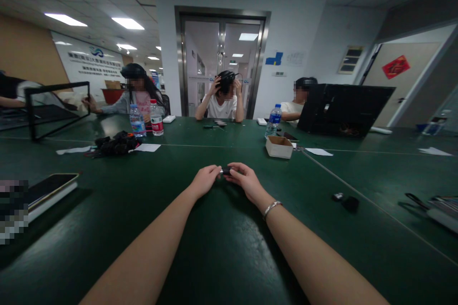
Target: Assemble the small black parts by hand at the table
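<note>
Both my arms reach forward over the dark green table [222, 248]. My left hand [204, 180] and my right hand [244, 180] meet at the middle of the table, fingers curled round a small dark object [225, 170] pinched between them. Most of that object is hidden by my fingers. A silver bracelet [271, 208] sits on my right wrist.
A small cardboard box [279, 146] stands beyond my hands. Water bottles [137, 120] [156, 117] [274, 121], a black bundle [116, 143], papers, a phone on a book [50, 188], small dark parts [346, 201], an open black case [341, 109]. Three people sit across.
</note>
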A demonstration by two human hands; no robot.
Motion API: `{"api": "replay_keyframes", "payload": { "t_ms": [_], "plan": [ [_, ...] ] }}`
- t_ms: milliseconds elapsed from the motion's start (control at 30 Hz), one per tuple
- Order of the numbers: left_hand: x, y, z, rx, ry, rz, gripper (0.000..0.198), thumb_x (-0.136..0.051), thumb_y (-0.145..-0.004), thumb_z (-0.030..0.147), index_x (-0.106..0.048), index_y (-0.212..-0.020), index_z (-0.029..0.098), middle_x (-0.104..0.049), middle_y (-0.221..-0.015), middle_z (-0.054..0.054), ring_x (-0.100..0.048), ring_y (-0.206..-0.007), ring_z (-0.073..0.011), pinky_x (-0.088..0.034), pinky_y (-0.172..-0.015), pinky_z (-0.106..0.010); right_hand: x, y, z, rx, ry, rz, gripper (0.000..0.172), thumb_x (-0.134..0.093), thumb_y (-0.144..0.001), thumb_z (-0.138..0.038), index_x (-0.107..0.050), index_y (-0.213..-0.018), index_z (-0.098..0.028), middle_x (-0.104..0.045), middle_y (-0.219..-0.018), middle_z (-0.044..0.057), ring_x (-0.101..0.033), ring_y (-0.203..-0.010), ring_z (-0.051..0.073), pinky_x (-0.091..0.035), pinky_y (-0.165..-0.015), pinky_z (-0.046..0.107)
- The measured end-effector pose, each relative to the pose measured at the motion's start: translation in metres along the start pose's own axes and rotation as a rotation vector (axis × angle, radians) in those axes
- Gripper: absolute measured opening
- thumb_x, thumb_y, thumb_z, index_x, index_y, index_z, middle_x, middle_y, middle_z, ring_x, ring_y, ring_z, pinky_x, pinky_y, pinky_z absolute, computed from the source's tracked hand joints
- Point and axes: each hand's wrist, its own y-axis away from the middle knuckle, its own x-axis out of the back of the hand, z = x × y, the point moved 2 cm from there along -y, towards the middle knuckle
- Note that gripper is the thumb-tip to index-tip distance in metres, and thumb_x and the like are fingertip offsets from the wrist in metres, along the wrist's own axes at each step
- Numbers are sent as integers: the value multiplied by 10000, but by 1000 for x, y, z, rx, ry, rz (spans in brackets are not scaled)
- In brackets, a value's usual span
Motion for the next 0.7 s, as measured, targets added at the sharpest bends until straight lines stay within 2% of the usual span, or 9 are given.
{"api": "replay_keyframes", "payload": {
  "t_ms": [367, 567, 700],
  "plan": [
    [0, 1, -2, -12, 2, -8, 497, -335, -816, 597, -605, -782, 181, -624, -791, -21, -536, -715, -161, -393, -668, -265, -1, 0, 0, -7, -2, 8, 243, -671, -687, -200, -607, -919, -173, -638, -863, 16, -668, -716, 132, -544, -781, 302],
    [1, 2, 1, -37, -17, 12, 498, -314, -824, 583, -595, -758, 178, -620, -767, -23, -534, -712, -160, -397, -691, -267, 0, 0, 1, -15, -5, 15, 230, -671, -690, -188, -610, -912, -174, -634, -871, 15, -666, -705, 124, -545, -786, 300],
    [1, 4, 5, -3, -12, 24, 517, -288, -830, 582, -597, -740, 176, -610, -744, -28, -526, -688, -161, -396, -668, -272, 0, -1, 1, -11, -3, 7, 225, -661, -700, -182, -611, -919, -175, -631, -872, 20, -667, -720, 131, -542, -793, 307]
  ]
}}
